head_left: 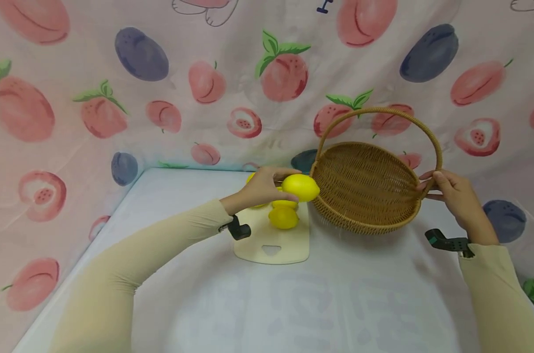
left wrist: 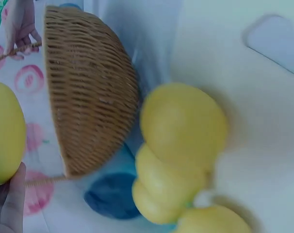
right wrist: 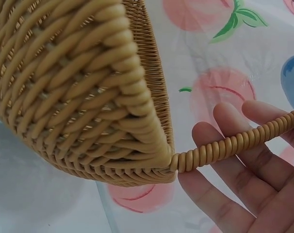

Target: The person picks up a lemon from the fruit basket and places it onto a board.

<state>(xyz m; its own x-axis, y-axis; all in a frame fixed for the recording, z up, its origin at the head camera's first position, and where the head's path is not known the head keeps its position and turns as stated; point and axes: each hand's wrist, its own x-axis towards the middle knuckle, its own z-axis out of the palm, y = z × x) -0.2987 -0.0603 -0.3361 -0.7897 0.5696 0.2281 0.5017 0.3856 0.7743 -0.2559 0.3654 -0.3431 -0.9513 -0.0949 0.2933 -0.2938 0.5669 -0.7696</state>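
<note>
My left hand (head_left: 259, 189) holds a yellow lemon (head_left: 300, 188) by the basket's left rim, above the white cutting board (head_left: 289, 252). Several more lemons (head_left: 283, 217) lie grouped on the board, partly hidden by that hand in the head view. The held lemon (left wrist: 5, 133) shows at the left edge of the left wrist view. My right hand (head_left: 460, 198) grips a brown wicker basket (head_left: 366, 184) at the right foot of its arched handle. The basket is tilted, its bare inside turned towards me. Fingers (right wrist: 234, 170) lie along the coil-wrapped handle (right wrist: 224, 148) in the right wrist view.
A white-covered table (head_left: 337, 299) spreads in front of me. Behind it hangs a curtain (head_left: 231, 39) printed with peaches and blue plums. The board's heart-shaped cutout (head_left: 271, 249) faces me. A small black device is strapped to each wrist.
</note>
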